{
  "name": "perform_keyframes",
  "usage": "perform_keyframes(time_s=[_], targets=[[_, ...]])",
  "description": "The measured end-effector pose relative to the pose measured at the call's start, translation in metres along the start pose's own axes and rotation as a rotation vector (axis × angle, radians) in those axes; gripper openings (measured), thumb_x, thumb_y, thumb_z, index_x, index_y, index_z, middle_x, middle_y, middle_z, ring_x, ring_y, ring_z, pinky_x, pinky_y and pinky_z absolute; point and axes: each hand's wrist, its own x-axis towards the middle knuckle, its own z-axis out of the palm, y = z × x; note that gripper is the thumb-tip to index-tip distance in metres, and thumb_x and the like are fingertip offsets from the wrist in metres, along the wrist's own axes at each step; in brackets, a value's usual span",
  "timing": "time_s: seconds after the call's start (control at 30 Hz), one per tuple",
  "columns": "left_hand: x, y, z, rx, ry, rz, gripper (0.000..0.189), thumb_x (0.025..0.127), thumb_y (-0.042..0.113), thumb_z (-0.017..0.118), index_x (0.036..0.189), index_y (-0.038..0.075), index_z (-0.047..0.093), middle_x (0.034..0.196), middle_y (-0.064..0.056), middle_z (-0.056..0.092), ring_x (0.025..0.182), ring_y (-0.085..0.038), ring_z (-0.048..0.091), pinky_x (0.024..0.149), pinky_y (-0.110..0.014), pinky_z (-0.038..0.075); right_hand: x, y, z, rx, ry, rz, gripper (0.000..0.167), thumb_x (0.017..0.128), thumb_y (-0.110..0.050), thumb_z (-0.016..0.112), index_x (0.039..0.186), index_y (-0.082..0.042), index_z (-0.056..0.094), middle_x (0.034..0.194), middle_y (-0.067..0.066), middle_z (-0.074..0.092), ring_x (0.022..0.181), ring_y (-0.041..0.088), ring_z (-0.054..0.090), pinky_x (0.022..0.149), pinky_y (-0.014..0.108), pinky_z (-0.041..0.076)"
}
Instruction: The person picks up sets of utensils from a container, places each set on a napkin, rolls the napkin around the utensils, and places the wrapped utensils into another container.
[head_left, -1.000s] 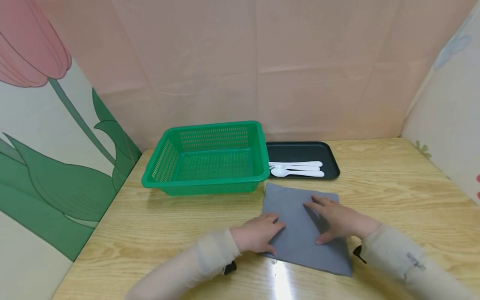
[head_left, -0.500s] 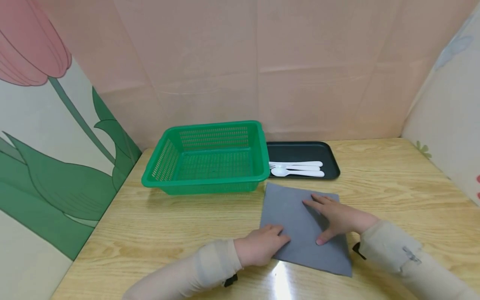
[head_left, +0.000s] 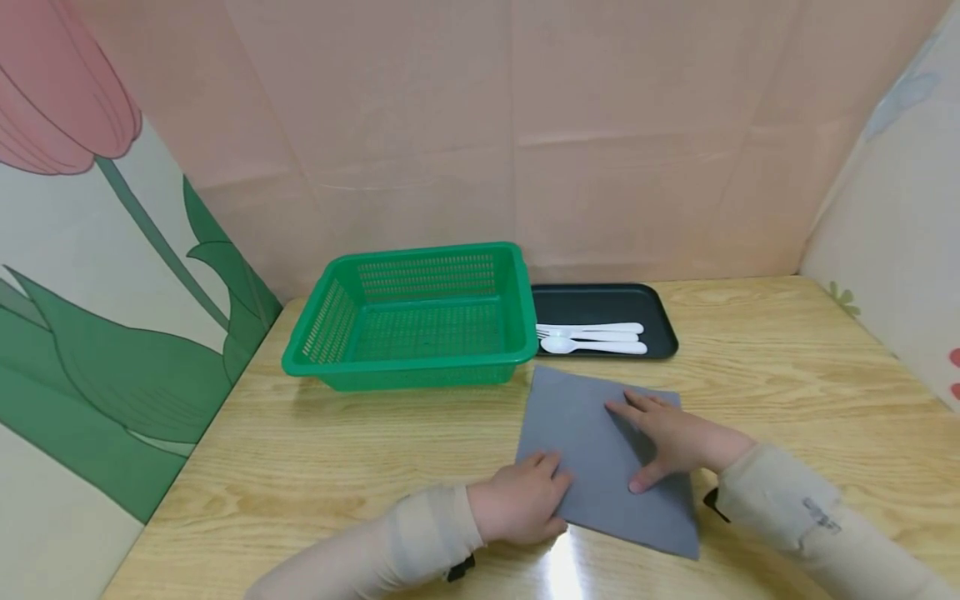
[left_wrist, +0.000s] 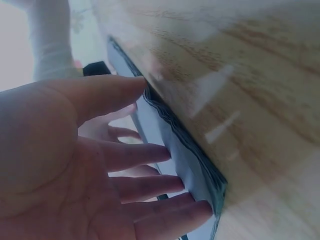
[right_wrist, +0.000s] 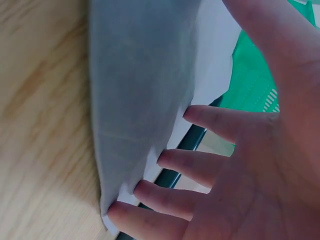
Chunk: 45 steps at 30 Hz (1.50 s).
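Observation:
A grey cloth (head_left: pixel 581 425), folded into a flat rectangle, lies on the wooden table. My left hand (head_left: pixel 520 502) is at its near left corner, fingers on the cloth and thumb by the near edge. In the left wrist view the stacked layers of the cloth's edge (left_wrist: pixel 187 142) show, with the extended fingers (left_wrist: pixel 145 187) touching along it. My right hand (head_left: pixel 675 437) rests on the right half of the cloth with fingers spread. The right wrist view shows its fingertips (right_wrist: pixel 165 157) pressing on the cloth (right_wrist: pixel 140 85).
A green plastic basket (head_left: pixel 420 363) stands at the back left of the cloth. Beside it is a black tray (head_left: pixel 600 302) bearing a white spoon (head_left: pixel 600 347) and other white cutlery. A pink-covered wall (head_left: pixel 600 142) closes off the back.
My left hand has slid down along the cloth's left side to its near left corner. The right hand stays almost in place on the cloth.

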Motion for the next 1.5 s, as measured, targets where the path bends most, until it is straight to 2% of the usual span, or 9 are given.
perform_keyframes(time_s=[0.33,0.6,0.8,1.03,1.17,1.5], targets=[[0.0,0.001,0.0,-0.047,-0.01,-0.077,0.061,0.09,0.052,0.052,0.131,0.007,0.048,0.138,-0.011,0.046,0.127,-0.024,0.046,0.093,-0.032,0.049,-0.003,-0.007,0.003,-0.017,0.001,0.065,0.112,0.055,-0.059,0.079,0.14,0.0,0.036,0.143,0.038,0.026,0.127,0.061,0.026,0.097,0.067,0.03],[0.001,0.002,0.002,0.014,0.042,-0.162,0.065,0.087,0.054,0.054,0.127,0.003,0.051,0.133,-0.014,0.05,0.123,-0.026,0.05,0.081,-0.033,0.054,-0.005,-0.014,0.003,-0.037,-0.002,0.096,0.113,0.055,-0.062,0.077,0.14,0.002,0.036,0.14,0.042,0.025,0.123,0.064,0.026,0.096,0.068,0.03],[0.003,0.001,0.004,0.014,0.029,-0.176,0.069,0.087,0.056,0.053,0.13,0.002,0.049,0.135,-0.016,0.049,0.122,-0.028,0.051,0.078,-0.035,0.055,-0.003,-0.016,0.004,-0.056,-0.037,0.14,0.115,0.056,-0.063,0.076,0.14,0.004,0.034,0.14,0.043,0.024,0.124,0.064,0.026,0.095,0.068,0.031],[0.002,0.002,0.002,0.076,0.054,-0.207,0.07,0.086,0.056,0.055,0.13,0.002,0.05,0.135,-0.014,0.051,0.121,-0.027,0.052,0.078,-0.034,0.055,-0.003,-0.021,0.004,-0.062,-0.06,0.18,0.116,0.056,-0.064,0.076,0.139,0.006,0.034,0.139,0.045,0.023,0.122,0.065,0.027,0.094,0.068,0.032],[0.003,0.001,0.003,0.077,0.052,-0.222,0.071,0.086,0.057,0.055,0.131,0.003,0.049,0.137,-0.013,0.05,0.122,-0.027,0.051,0.078,-0.035,0.055,-0.002,-0.023,0.005,-0.056,-0.071,0.207,0.117,0.056,-0.064,0.075,0.14,0.006,0.033,0.14,0.045,0.022,0.122,0.066,0.025,0.093,0.069,0.031],[0.005,0.0,0.004,0.083,0.057,-0.23,0.072,0.085,0.058,0.055,0.131,0.003,0.048,0.136,-0.012,0.049,0.122,-0.026,0.051,0.076,-0.033,0.055,-0.002,-0.025,0.007,-0.076,-0.067,0.226,0.12,0.055,-0.068,0.073,0.138,0.008,0.034,0.137,0.047,0.023,0.118,0.068,0.028,0.091,0.068,0.034]])
